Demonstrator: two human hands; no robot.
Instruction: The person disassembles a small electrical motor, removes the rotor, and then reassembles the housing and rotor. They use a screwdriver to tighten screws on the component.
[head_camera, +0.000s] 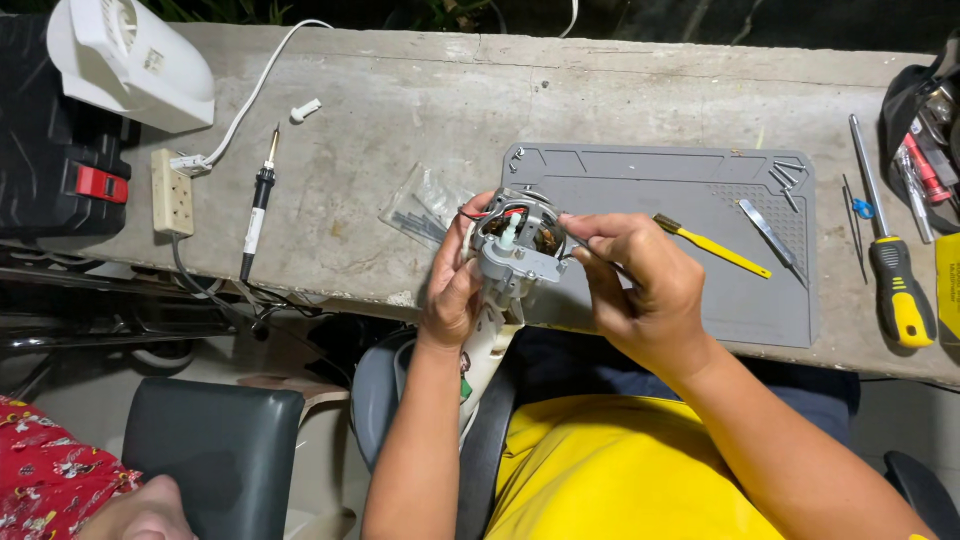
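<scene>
Centre frame: left hand (455, 300) clamped round a fan motor assembly (518, 245), housing already off, windings exposed. Right hand (640, 285) pinches fingers together on a thin dark tool at the motor's edge. Reassembly looks undone. Beyond: grey mat (690, 180), yellow brush (712, 246), tweezers (768, 232). Upper left: soldering iron (258, 205), white fan cover (130, 60).

A clear plastic bag (425, 212) lies crumpled on the bench beside the grey mat (690, 180), perhaps holding dark screws.
</scene>
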